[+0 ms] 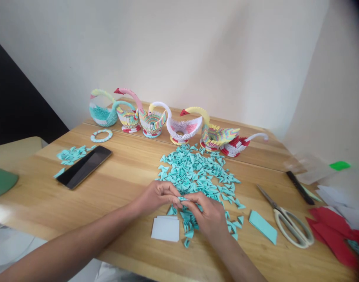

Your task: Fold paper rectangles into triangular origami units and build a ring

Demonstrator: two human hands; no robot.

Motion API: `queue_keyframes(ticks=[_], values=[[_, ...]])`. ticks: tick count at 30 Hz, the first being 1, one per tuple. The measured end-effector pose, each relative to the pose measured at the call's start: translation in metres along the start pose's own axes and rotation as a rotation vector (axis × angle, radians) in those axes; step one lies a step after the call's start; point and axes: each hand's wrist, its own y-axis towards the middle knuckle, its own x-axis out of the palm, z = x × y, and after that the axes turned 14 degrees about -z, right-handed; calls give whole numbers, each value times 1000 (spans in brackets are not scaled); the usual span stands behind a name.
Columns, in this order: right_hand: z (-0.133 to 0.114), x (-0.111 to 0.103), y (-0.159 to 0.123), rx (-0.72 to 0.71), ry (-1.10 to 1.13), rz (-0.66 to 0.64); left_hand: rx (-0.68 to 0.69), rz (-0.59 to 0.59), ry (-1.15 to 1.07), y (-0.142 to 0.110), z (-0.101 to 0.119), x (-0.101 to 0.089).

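Note:
Between my two hands is a small folded paper piece (183, 199), pale blue and partly covered by fingers. My left hand (162, 194) pinches its left end, and my right hand (207, 209) pinches the right end. Both hands hover over the near edge of a wide pile of turquoise folded paper triangles (194, 168). Just below my left hand lies a small stack of white paper rectangles (165, 228). To the right of my right hand rests a stack of turquoise paper rectangles (262, 227).
Several folded-paper swans (152, 122) line the table's back. A paper ring (101, 135), a black phone (84, 166) and more turquoise pieces (72, 155) lie left. Scissors (285, 219), a black box cutter-like object (300, 188) and red paper (332, 233) are right.

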Motion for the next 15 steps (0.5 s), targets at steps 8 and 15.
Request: queue_keyframes(ticks=[8, 15], values=[[7, -9, 8, 156, 152, -39, 84, 151, 493, -1, 8, -9], [9, -23, 9, 148, 149, 29, 88, -84, 1213, -15, 12, -13]])
